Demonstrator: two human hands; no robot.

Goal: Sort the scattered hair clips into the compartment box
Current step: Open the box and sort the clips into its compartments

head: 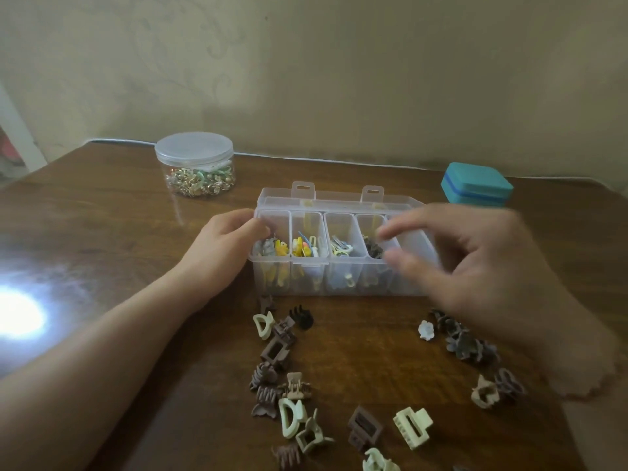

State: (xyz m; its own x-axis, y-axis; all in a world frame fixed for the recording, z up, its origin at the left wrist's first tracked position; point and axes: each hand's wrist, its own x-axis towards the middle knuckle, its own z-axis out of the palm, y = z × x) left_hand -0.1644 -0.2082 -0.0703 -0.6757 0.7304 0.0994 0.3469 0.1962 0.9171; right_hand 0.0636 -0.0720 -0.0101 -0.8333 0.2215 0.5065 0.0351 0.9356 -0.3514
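Wooden table (136, 232): left hand (221, 253) grips compartment box (343, 270) end; right hand (475, 266), blurred, fingers spread, empty, risks tipping it.

A clear plastic compartment box (339, 266) stands open on a dark brown wooden table (119, 232), its lid tilted back. Four of its compartments, counting from the left, hold small colourful and dark clips. The left hand (221, 246) rests against the box's left end, fingers curled at the rim. The right hand (475, 266), blurred, hovers over the right end of the box with fingers spread, and nothing shows in its grasp. Brown, cream and black claw hair clips (282, 375) lie scattered in front of the box. Behind stand a round clear plastic jar with trinkets (194, 164) and a teal lidded box (475, 185).
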